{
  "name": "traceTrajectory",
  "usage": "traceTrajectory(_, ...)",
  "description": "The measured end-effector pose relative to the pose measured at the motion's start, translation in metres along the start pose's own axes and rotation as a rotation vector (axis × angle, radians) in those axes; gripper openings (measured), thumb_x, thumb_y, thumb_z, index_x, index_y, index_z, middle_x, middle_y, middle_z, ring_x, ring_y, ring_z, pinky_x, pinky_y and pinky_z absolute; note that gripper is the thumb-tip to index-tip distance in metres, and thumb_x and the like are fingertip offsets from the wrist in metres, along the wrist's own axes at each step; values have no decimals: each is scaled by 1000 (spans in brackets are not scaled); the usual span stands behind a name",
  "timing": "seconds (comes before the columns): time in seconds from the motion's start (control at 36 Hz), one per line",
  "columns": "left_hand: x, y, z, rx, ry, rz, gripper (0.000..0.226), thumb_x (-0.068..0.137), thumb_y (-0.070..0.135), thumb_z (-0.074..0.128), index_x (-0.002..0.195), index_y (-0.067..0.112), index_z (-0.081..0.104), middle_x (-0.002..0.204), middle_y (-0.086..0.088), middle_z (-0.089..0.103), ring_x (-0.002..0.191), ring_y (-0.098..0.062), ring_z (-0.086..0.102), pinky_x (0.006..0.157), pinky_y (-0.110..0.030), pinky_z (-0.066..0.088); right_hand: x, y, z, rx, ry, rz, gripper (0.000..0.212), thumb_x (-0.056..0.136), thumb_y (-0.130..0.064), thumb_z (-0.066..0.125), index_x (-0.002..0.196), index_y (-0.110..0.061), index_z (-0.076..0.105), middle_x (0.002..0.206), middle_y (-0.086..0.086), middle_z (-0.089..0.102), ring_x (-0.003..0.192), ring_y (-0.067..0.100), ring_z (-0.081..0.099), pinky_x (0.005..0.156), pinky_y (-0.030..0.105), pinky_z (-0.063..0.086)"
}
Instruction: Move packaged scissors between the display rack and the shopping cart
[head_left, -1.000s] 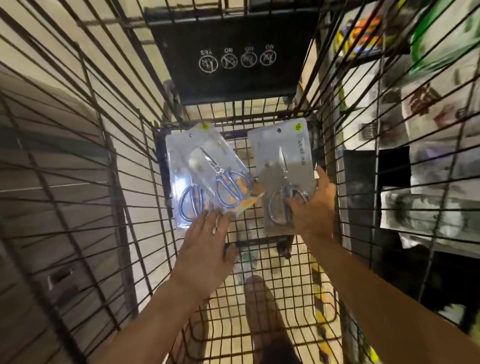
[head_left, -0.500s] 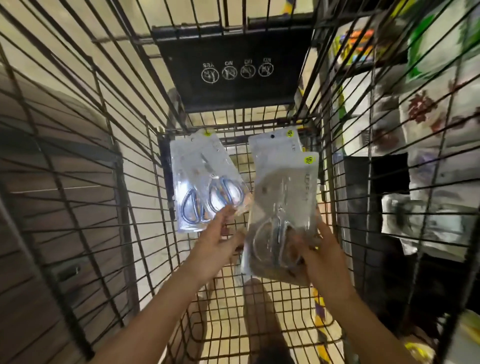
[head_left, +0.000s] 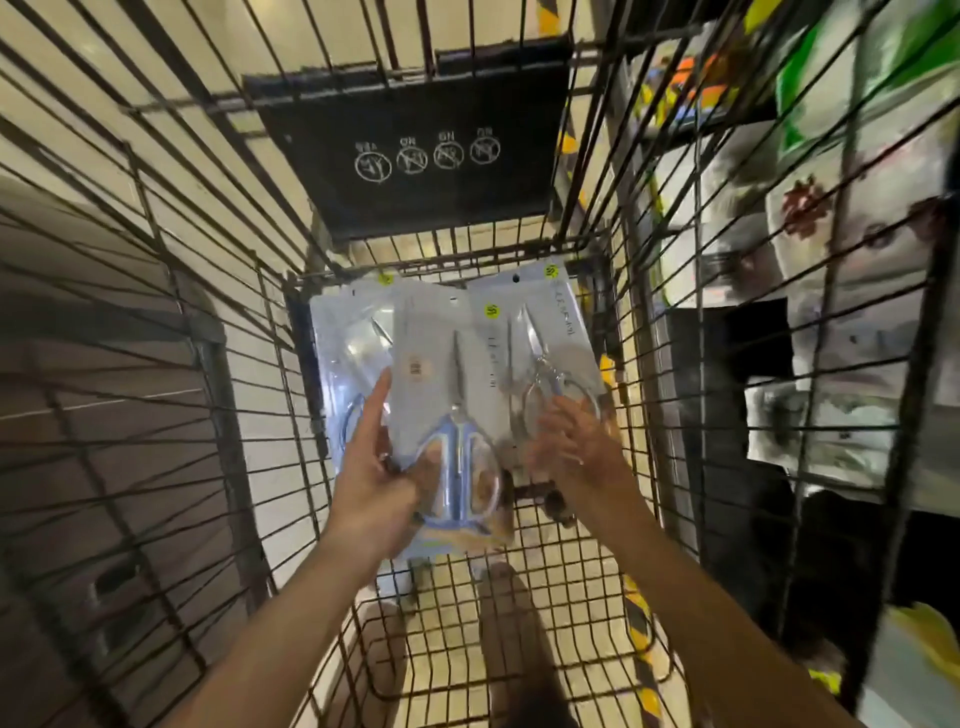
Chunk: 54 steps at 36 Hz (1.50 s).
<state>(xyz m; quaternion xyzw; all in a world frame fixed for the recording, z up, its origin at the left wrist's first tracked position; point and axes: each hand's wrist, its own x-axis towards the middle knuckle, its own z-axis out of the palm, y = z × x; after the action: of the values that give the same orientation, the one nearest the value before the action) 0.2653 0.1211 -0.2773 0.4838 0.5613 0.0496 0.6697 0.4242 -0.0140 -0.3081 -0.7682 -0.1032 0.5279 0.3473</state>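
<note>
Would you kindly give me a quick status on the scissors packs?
Left hand grips front scissors pack. Right hand blurred, on right pack. All inside cart.

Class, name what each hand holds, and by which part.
Left hand grips the blue-handled scissors pack by its lower left edge. Right hand is blurred; hold unclear.

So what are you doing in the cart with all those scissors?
A person is reaching into a wire shopping cart with both hands. The left hand grips a packet of blue-handled scissors, lifted over the other packets. The right hand, blurred, rests with spread fingers on a packet of silver scissors. Another packet lies underneath on the left.
</note>
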Motion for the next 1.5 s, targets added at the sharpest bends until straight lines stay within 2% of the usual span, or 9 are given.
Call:
traceTrajectory(0.17, 3, 10, -14, -56, 101, 4, 82, 93, -16, 56, 156, 31, 32, 130, -1, 65, 97, 6, 70, 68, -15, 58, 52, 5, 3, -100, 290, -69, 67, 87, -18, 77, 143, -28, 42, 135, -1, 50, 120, 25, 57, 90, 52, 59)
traceTrajectory(0.42, -10, 11, -22, 2, 136, 72, 81, 92, -14, 61, 148, 37, 34, 101, 37, 70, 96, 15, 67, 74, -9, 56, 73, 27, 23, -433, 501, -104, 87, 76, -51, 72, 146, -15, 36, 144, 10, 45, 133, 29, 44, 97, 54, 53)
traceTrajectory(0.61, -24, 2, -19, 23, 160, 64, 78, 94, -6, 64, 138, 52, 38, 134, 31, 58, 122, 9, 58, 94, -16, 53, 74, 24, 23, -479, 496, -33, 109, 69, -37, 87, 154, -12, 26, 148, 15, 43, 137, 35, 41, 108, 58, 43)
traceTrajectory(0.86, -32, 4, -11, 13, 133, -11, 78, 94, -4, 62, 139, 54, 37, 126, 21, 65, 108, 7, 66, 78, -18, 60, 72, 20, 6, -329, 435, -36, 107, 65, -19, 93, 153, -26, 32, 138, 5, 46, 122, 18, 45, 95, 31, 47)
traceTrajectory(1.03, -34, 0, -8, 26, 153, -44, 82, 95, -4, 62, 143, 57, 36, 136, 9, 64, 120, -16, 66, 93, -52, 58, 48, 23, 7, -255, 267, -99, 73, 91, -22, 73, 148, -41, 31, 129, 1, 63, 108, 24, 65, 75, 36, 59)
traceTrajectory(1.11, -43, 6, -9, 28, 160, -12, 83, 93, -10, 61, 148, 46, 37, 121, 24, 66, 104, 5, 69, 83, -32, 62, 28, 16, 3, -225, 241, -96, 68, 95, -17, 65, 153, -31, 33, 134, 4, 61, 120, 29, 60, 97, 50, 54)
traceTrajectory(1.19, -57, 16, -12, 70, 164, 5, 83, 91, -15, 61, 151, 36, 36, 120, 25, 63, 95, 17, 65, 76, -12, 57, -2, 12, -3, -182, 251, -148, 49, 98, -10, 57, 145, -17, 45, 109, -22, 59, 100, 8, 59, 94, 39, 53)
traceTrajectory(1.39, -115, 66, -28, 109, 108, 86, 80, 91, -15, 62, 156, 24, 35, 125, 9, 65, 92, 12, 69, 74, -11, 57, -100, -17, -13, 10, 306, -136, 59, 98, -26, 65, 151, -22, 39, 134, -6, 62, 121, 16, 61, 97, 28, 52)
traceTrajectory(1.5, -159, 95, -49, 167, 56, 164, 78, 93, -6, 66, 157, 24, 33, 142, -2, 60, 123, -17, 62, 84, -11, 55, -178, -53, -17, 107, 288, -125, 62, 98, -10, 62, 152, -14, 32, 120, -14, 46, 111, 7, 43, 77, 0, 36)
